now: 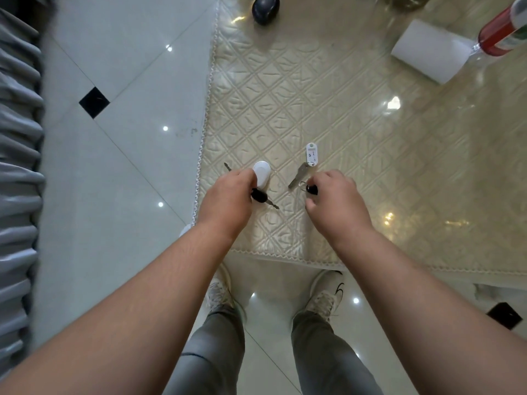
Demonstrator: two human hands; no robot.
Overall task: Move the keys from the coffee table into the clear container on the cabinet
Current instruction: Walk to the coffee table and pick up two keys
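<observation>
My left hand (228,195) is pinched shut on a bunch of keys near the left edge of the coffee table (356,132): a black-headed key (261,196) pokes out below my fingers with its blade pointing right and toward me, a second thin blade (227,166) sticks out on the far side, and a white oval fob (261,173) lies against my fingertips. My right hand (332,199) is closed on a small black fob (312,190) joined by a wire ring to a silver key (298,175) and a white plastic tag (311,153), both of which lie flat on the table beyond my fingers.

The risk, I judge, is in the lift. I hold each bunch by one piece only, so the rest will swing. The tag and silver key could slip off or snag the raised quilted stitching of the cloth. The cloth looks to lie under a glossy clear cover, slick and hard, so anything dropped may skid off the near-left edge onto the polished floor tiles (119,155).

The keys are thin, flat metal with toothed edges; the fobs are smooth rounded plastic. Far right lie a paper roll (430,49) and a red bottle (502,27), well apart from my hands. The cabinet and container are not in sight.
</observation>
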